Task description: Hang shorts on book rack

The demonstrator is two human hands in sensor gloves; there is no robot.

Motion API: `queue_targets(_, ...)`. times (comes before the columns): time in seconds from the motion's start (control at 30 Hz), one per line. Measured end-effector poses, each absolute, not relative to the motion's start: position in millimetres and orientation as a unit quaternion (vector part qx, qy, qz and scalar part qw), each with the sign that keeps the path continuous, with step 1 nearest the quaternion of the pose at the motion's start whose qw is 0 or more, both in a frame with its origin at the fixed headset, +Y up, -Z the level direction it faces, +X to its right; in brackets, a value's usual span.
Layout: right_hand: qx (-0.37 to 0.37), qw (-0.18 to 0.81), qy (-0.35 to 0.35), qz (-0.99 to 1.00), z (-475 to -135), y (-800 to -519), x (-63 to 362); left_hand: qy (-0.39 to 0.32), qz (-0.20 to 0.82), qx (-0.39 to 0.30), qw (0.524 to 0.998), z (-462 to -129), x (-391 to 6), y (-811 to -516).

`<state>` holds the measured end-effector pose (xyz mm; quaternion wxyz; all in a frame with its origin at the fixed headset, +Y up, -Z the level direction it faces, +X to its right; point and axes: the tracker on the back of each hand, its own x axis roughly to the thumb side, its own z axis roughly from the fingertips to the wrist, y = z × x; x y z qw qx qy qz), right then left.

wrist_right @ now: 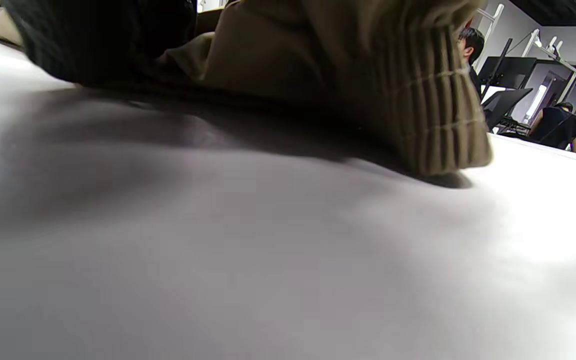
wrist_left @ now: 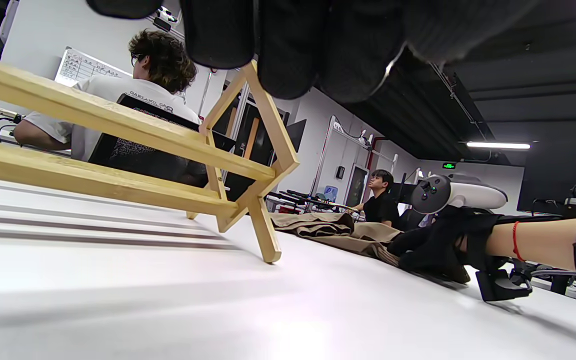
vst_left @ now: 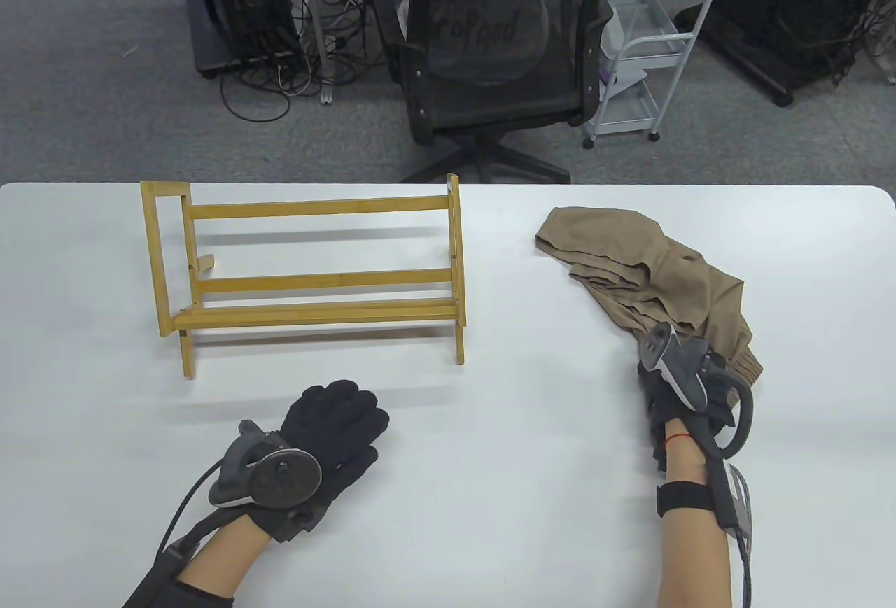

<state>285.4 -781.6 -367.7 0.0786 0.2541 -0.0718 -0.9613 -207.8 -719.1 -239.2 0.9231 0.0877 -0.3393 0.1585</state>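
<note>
A bamboo book rack [vst_left: 315, 279] stands upright on the left half of the white table [vst_left: 504, 482]. Crumpled tan shorts [vst_left: 651, 265] lie at the right. My right hand [vst_left: 658, 391] is at their near edge and grips the fabric by the ribbed waistband [wrist_right: 443, 110]; its gloved fingers [wrist_right: 98, 35] are buried in the cloth. My left hand [vst_left: 336, 419] rests flat on the table in front of the rack, fingers spread, holding nothing. The left wrist view shows the rack's end frame [wrist_left: 263, 165], the shorts [wrist_left: 328, 227] and my right hand [wrist_left: 428, 250] beyond it.
A black office chair [vst_left: 497, 41] with a seated person and a white rolling cart [vst_left: 644, 55] stand past the table's far edge. Bare table lies between the rack and the shorts.
</note>
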Motion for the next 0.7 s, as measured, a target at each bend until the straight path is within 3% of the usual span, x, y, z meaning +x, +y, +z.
queue_targets(0.37,0.203,0.105,-0.022,-0.973,-367,-777,274,-0.339,0.157,0.089,0.923,-238,-208,-718)
queue_targets(0.7,0.192,0.042,0.030,-0.980,-359,-760,274,-0.332,0.156,0.106,0.924,-233,-215,-712)
